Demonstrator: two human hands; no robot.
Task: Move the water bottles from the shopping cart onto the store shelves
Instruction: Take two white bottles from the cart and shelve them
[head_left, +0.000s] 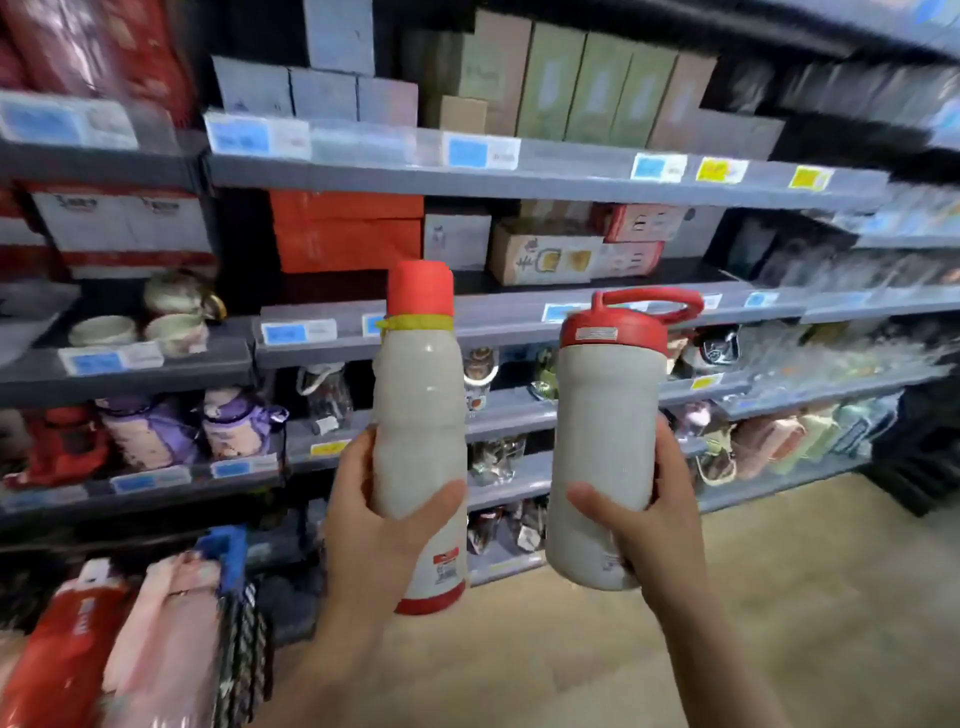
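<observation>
Left hand (382, 525) grips tall grey bottle (420, 441) around its lower half, thumb across the front. It has a red cap, a yellow band under the cap and a red base. Upright, tilted slightly.
Right hand (641, 512) grips wider grey bottle (605, 457) low on the body, thumb in front, fingers wrapped behind. It has a red lid with a loop handle on top. Contents of both can't be told, bodies opaque.
Both bottles are held up in the air in front of the shelves (519, 174), near each other but apart, not touching any shelf.
Cart corner, lower left: blue handle piece (223, 556), with red and pink packaged items (156, 639) inside.
Shelves are grey, with blue and yellow price tags on the edges. Top row: grey, green and brown boxes. Next row: orange boxes (345, 231) and printed cartons. Left bay: ceramic cups (174, 312), and below them purple bottles (228, 423). Lower rows behind the hands: small bottles, blurred.
Floor (779, 597) is tan and bare to the right of the hands. Open shelf space shows just behind the tall bottle's cap, in front of the orange boxes.
</observation>
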